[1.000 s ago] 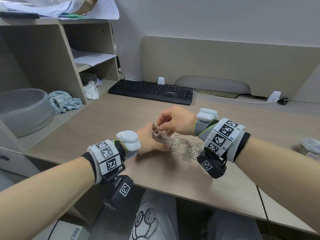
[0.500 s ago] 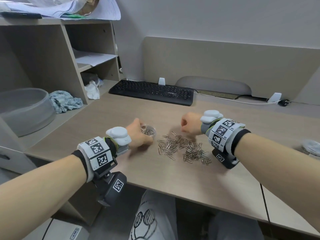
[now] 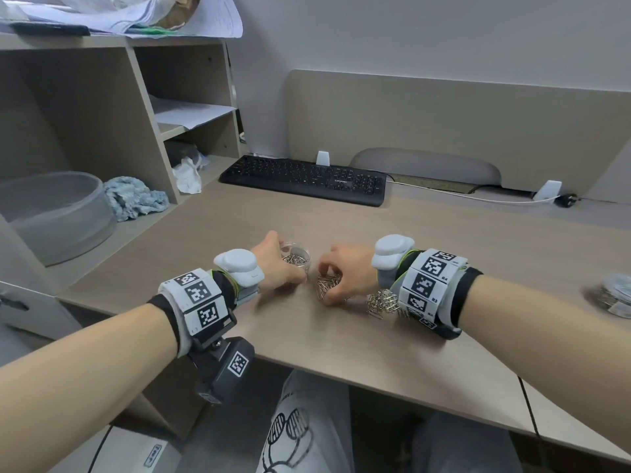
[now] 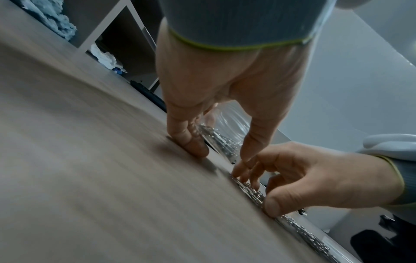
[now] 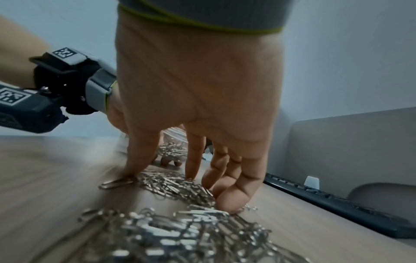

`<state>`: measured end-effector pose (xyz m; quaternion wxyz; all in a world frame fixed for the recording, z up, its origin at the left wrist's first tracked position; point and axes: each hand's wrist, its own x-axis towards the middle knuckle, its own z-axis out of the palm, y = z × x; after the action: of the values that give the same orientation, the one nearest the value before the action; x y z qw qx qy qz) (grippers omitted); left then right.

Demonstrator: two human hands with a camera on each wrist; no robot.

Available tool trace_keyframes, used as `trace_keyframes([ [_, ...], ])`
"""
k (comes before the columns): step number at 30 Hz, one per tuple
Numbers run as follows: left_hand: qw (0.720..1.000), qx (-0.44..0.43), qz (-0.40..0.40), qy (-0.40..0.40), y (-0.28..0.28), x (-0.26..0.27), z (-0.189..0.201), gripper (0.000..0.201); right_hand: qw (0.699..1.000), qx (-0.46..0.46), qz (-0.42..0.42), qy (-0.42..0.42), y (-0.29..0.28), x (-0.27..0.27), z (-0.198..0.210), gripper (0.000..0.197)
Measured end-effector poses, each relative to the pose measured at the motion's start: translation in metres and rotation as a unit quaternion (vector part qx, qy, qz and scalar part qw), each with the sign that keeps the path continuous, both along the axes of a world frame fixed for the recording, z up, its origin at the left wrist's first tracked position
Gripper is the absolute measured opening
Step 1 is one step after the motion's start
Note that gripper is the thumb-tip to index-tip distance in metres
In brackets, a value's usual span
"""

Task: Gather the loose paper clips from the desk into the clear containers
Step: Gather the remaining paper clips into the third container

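A small clear container [image 3: 297,258], partly filled with silver paper clips, stands on the wooden desk [image 3: 341,339]. My left hand [image 3: 285,264] grips it from the left, thumb and fingers round its wall [image 4: 227,124]. Just right of it, my right hand [image 3: 329,281] arches over a heap of loose paper clips [image 3: 323,287], thumb [image 5: 135,160] and fingertips [image 5: 227,195] pressed down on either side and closing on a bunch. A second heap of loose clips [image 3: 382,302] lies under my right wrist, large and blurred in the right wrist view [image 5: 180,234].
Another clear container [image 3: 614,295] with clips sits at the desk's right edge. A black keyboard [image 3: 307,179] lies at the back, in front of a partition. Left are shelves, a grey bowl [image 3: 54,213] and a blue cloth [image 3: 133,199].
A second ago my right hand was over the raised container. The container came down to the desk, the hands parted, and my right hand has now dropped onto the clip heap beside it.
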<state>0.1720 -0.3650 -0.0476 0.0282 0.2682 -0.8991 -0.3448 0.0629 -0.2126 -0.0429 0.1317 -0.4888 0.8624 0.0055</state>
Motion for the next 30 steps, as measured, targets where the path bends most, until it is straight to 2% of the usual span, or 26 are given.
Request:
trace_keyframes([
  [4, 1.0, -0.016, -0.015, -0.007, 0.009, -0.003, 0.001, 0.064, 1.0, -0.009, -0.004, -0.026, 0.009, -0.002, 0.002, 0.031],
  [12, 0.999, -0.018, -0.037, -0.007, 0.014, 0.001, -0.001, 0.062, 0.998, -0.013, -0.049, -0.045, 0.009, -0.007, 0.001, 0.016],
  [17, 0.997, -0.007, -0.071, -0.021, 0.019, 0.002, 0.002, 0.066, 0.983, -0.071, -0.124, -0.119, 0.015, -0.021, 0.018, 0.018],
  [20, 0.996, 0.009, -0.09, -0.022, 0.021, 0.002, 0.003, 0.074, 0.95, -0.171, -0.16, -0.209, 0.015, -0.023, 0.032, 0.014],
  [23, 0.995, 0.016, -0.098, -0.018, 0.02, 0.001, 0.0, 0.068, 0.924, -0.234, -0.157, -0.258, 0.008, -0.015, 0.044, 0.015],
  [27, 0.993, 0.024, -0.118, -0.009, 0.019, 0.0, 0.0, 0.071, 0.928, -0.239, -0.128, -0.257, -0.008, -0.001, 0.047, 0.015],
  [30, 0.989, 0.054, -0.135, 0.011, 0.022, 0.002, 0.004, 0.059, 0.935, -0.24, -0.112, -0.238, -0.015, 0.005, 0.044, 0.017],
])
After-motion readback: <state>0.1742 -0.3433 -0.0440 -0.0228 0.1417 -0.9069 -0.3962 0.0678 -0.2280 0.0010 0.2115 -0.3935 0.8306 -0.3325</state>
